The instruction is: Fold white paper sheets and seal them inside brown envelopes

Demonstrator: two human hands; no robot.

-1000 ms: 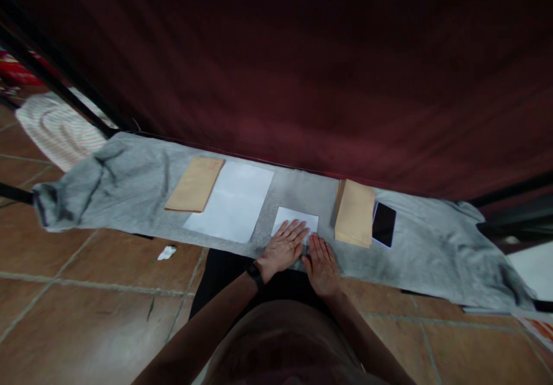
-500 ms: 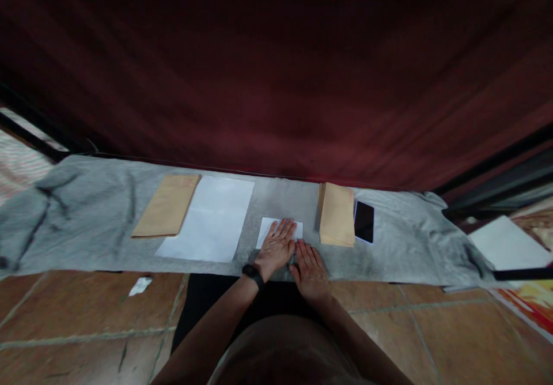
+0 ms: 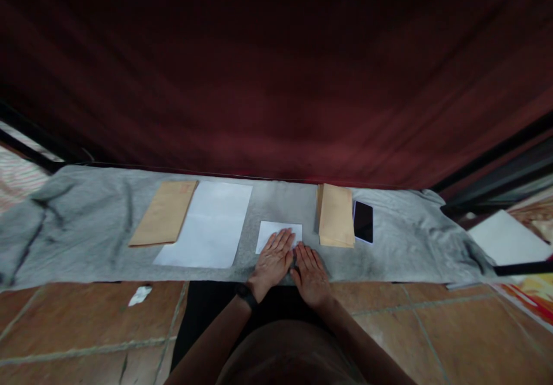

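On the grey cloth [image 3: 99, 223], both hands lie flat on a small white paper [image 3: 280, 229].
Left hand [image 3: 273, 261] and right hand [image 3: 310, 272] rest side by side, palms down, fingers stretched out, gripping nothing; they cover the paper's near edge. Left of it lie a large white sheet [image 3: 207, 223] and a brown envelope [image 3: 164, 212]; right of it, a stack of brown envelopes [image 3: 334, 215] with a phone [image 3: 363, 222] just beside.

No words, labels, brands or numbers can be read anywhere. A faint reddish mark sits at the far end of the left brown envelope [image 3: 164, 213], too blurred to read. The folded white sheet [image 3: 277, 229] looks blank.
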